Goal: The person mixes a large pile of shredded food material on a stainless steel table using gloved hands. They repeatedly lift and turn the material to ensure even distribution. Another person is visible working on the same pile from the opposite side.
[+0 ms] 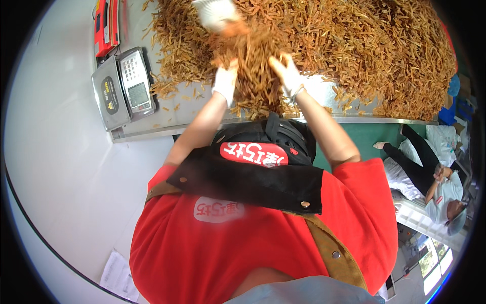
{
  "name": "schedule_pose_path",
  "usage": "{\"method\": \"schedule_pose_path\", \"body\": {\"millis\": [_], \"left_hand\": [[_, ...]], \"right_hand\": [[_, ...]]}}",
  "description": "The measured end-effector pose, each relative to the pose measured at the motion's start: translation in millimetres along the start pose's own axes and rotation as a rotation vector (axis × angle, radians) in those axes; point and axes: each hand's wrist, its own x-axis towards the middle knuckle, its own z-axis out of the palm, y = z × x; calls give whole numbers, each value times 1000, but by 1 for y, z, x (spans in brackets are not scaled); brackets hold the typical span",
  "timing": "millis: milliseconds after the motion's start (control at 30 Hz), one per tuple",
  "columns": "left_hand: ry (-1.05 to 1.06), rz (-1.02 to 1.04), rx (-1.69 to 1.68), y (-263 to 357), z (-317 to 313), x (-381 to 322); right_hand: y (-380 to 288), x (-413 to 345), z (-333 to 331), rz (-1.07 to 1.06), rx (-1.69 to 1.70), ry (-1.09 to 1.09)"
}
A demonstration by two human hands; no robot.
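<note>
A large heap of brown dried food strips [372,57] covers much of the metal table. My left hand [224,79], in a white glove with orange at the fingers, presses against the left side of a mound of strips [255,79]. Its fingertips are blurred and partly hidden among the strips. On the mound's other side is my right hand [289,74], gloved the same way, its fingers apart and touching strips. Just beyond, a motion-blurred white thing [217,14] shows orange at its lower end. Whether it is a gloved hand or a container, I cannot tell.
A digital scale [123,89] stands at the table's left, with a red device [105,28] behind it. The metal table edge [152,132] runs close before my body. At right, another person [442,190] is beside white sacks [442,142]. Papers [119,273] lie lower left.
</note>
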Motion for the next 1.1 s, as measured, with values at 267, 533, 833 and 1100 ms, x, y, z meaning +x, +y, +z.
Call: {"method": "schedule_pose_path", "body": {"millis": [267, 533, 833, 1100], "left_hand": [[405, 28, 558, 41, -24, 15], [139, 746, 1599, -86, -82, 25], [399, -383, -204, -21, 11, -10], [-247, -190, -451, 67, 32, -24]], "right_hand": [[-83, 91, -42, -141, -469, 202], [-2, 16, -1, -351, -927, 15], [180, 41, -73, 241, 175, 465], [-28, 23, -21, 13, 77, 46]]}}
